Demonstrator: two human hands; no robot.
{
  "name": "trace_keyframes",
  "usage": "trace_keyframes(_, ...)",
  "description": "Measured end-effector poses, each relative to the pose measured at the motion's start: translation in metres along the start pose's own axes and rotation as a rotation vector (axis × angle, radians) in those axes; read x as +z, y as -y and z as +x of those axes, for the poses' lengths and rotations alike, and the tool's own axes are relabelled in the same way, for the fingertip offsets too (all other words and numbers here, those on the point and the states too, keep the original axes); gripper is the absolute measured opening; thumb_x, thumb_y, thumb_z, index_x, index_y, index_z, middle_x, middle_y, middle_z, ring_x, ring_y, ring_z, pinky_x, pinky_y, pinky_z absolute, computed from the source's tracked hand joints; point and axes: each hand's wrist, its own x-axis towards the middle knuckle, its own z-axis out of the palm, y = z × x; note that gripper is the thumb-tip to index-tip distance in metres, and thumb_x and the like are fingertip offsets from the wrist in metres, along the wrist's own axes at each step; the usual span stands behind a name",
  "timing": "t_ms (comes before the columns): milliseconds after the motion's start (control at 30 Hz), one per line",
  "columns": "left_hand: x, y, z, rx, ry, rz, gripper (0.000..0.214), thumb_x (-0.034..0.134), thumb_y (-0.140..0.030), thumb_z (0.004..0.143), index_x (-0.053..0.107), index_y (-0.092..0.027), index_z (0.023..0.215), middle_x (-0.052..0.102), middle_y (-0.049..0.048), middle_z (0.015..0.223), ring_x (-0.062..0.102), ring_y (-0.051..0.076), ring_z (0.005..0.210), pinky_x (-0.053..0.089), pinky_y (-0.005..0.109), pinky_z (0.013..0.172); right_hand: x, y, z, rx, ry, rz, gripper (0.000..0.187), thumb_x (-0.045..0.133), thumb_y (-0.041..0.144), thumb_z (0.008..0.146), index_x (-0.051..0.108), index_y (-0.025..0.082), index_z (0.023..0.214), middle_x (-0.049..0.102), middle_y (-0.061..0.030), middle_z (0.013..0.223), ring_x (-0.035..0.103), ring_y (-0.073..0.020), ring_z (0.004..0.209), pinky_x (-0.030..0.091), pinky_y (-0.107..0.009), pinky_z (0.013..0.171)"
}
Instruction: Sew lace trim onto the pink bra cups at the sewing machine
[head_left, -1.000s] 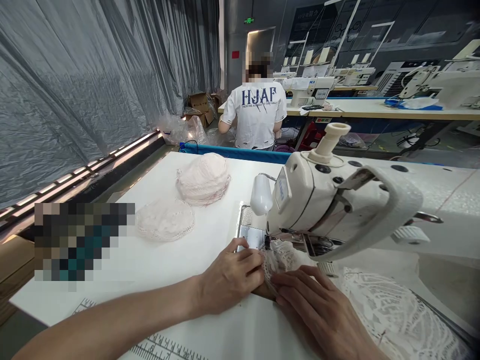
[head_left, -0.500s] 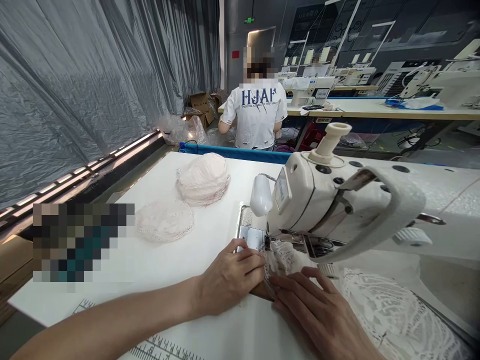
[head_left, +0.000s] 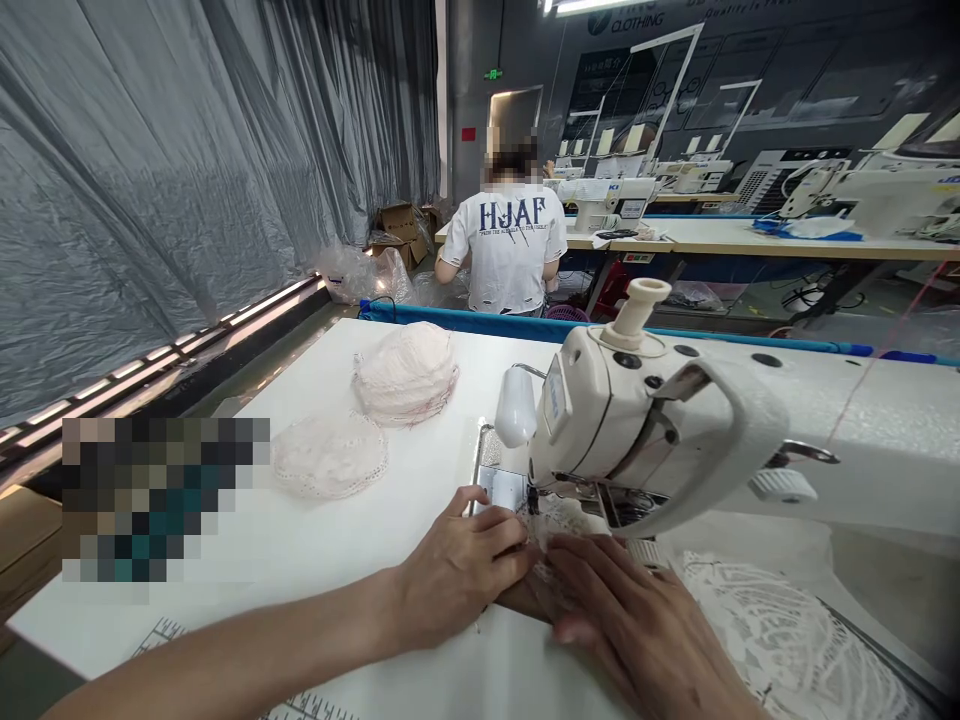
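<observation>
A white sewing machine (head_left: pixel 660 420) stands on the white table (head_left: pixel 315 540). A piece of white lace fabric (head_left: pixel 559 515) lies under its needle and trails off to the lower right. My left hand (head_left: pixel 461 570) rests on the table with its fingers pressed together on the left edge of the lace by the needle plate (head_left: pixel 501 488). My right hand (head_left: pixel 637 620) lies flat on the lace just in front of the presser foot, its fingers stretched out and holding the fabric down.
Two heaps of pinkish lace pieces (head_left: pixel 406 372) (head_left: pixel 330 455) lie on the table's far left. A person in a white printed T-shirt (head_left: pixel 512 240) stands beyond the blue table edge. More sewing machines and tables fill the back right. Grey plastic sheeting hangs on the left.
Both hands have slid a little toward the needle with the lace. The view has tilted upward, so the machine and table sit lower in the picture.
</observation>
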Motion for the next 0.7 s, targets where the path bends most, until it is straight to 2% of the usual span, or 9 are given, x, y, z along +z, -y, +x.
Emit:
trace_keyframes(167, 0.0054, 0.0061, 0.0032, -0.030, 0.022, 0.018, 0.029, 0.041, -0.011, 0.091, 0.049, -0.014, 0.119, 0.061, 0.0066, 0.103, 0.055, 0.015, 0.097, 0.028, 0.039, 0.094, 0.0047, -0.0068, 0.0014, -0.011, 0.065, -0.104, 0.051, 0.023, 0.043, 0.100, 0.062, 0.011, 0.105, 0.074, -0.0135, 0.087, 0.068, -0.0225, 0.072, 0.045, -0.037, 0.066)
trace_keyframes(300, 0.0059, 0.0089, 0.0063, -0.037, -0.004, 0.053, 0.030, 0.039, -0.013, 0.092, 0.048, -0.013, 0.120, 0.061, 0.0076, 0.102, 0.056, 0.015, 0.093, 0.028, 0.040, 0.094, 0.0076, -0.0101, 0.0003, -0.031, 0.107, -0.184, 0.053, 0.020, 0.044, 0.100, 0.062, 0.012, 0.108, 0.074, -0.0132, 0.086, 0.068, -0.0227, 0.073, 0.046, -0.037, 0.066)
trace_keyframes(533, 0.0026, 0.0080, 0.0031, 0.004, 0.002, 0.080, 0.029, 0.042, -0.013, 0.091, 0.050, -0.012, 0.118, 0.060, 0.0103, 0.108, 0.054, 0.017, 0.102, 0.026, 0.043, 0.098, 0.0015, -0.0056, 0.0002, -0.067, 0.067, -0.165, 0.047, 0.026, 0.045, 0.099, 0.060, 0.016, 0.115, 0.072, -0.0109, 0.101, 0.066, -0.0239, 0.077, 0.039, -0.042, 0.077)
trace_keyframes(700, 0.0010, 0.0071, 0.0006, 0.012, 0.013, 0.083, 0.031, 0.043, -0.013, 0.090, 0.049, -0.012, 0.121, 0.058, 0.0120, 0.112, 0.051, 0.019, 0.110, 0.027, 0.044, 0.100, 0.0013, -0.0040, -0.0033, -0.067, 0.026, -0.163, 0.050, 0.029, 0.050, 0.097, 0.061, 0.014, 0.113, 0.070, -0.0126, 0.103, 0.065, -0.0240, 0.079, 0.036, -0.041, 0.078)
